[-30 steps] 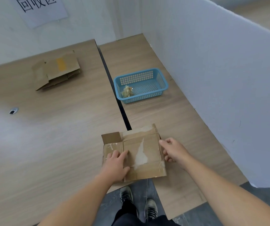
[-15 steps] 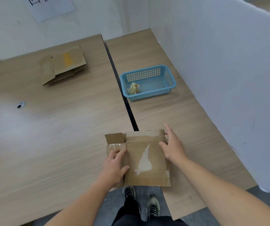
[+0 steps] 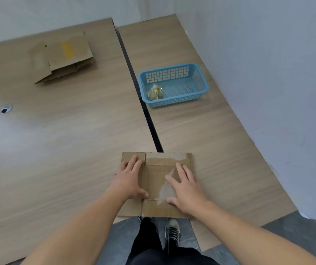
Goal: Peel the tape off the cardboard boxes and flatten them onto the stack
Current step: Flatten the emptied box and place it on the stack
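Head view, looking down over the near edge of the worktop.

A flattened brown cardboard box [image 3: 154, 179] is seen lying flat at the near edge of the light wood-grain worktop [image 3: 67, 142], straddling the dark seam [image 3: 145, 115] between the two worktop panels. Its near edge slightly overhangs the worktop edge. A strip of glossy clear tape [image 3: 167, 161] is noted along the far flap, and a pale, torn patch of tape residue [image 3: 163, 190] on the middle panel.

The left hand [image 3: 129, 180] is laid palm down on the left part of the box, fingers straight and slightly spread, nothing gripped. The right hand [image 3: 185, 190] is laid palm down on the right part, fingers straight and splayed, thumb out to the side, nothing gripped. Both hands are in contact with the cardboard.

A stack of flattened brown cardboard boxes [image 3: 63, 56] is recorded at the far left of the worktop, well apart from the box under the hands; a yellow band [image 3: 67, 49] is visible on its top sheet.

A rectangular blue perforated plastic basket [image 3: 204, 84] stands on the right panel, just beside the seam. A crumpled yellowish wad of tape [image 3: 154, 92] lies in its near left corner.

A round cable grommet [image 3: 6, 109] is set in the left panel. A white partition wall [image 3: 268, 73] borders the right side. Black trousers and dark laced shoes [image 3: 172, 232] are seen below on a grey floor.
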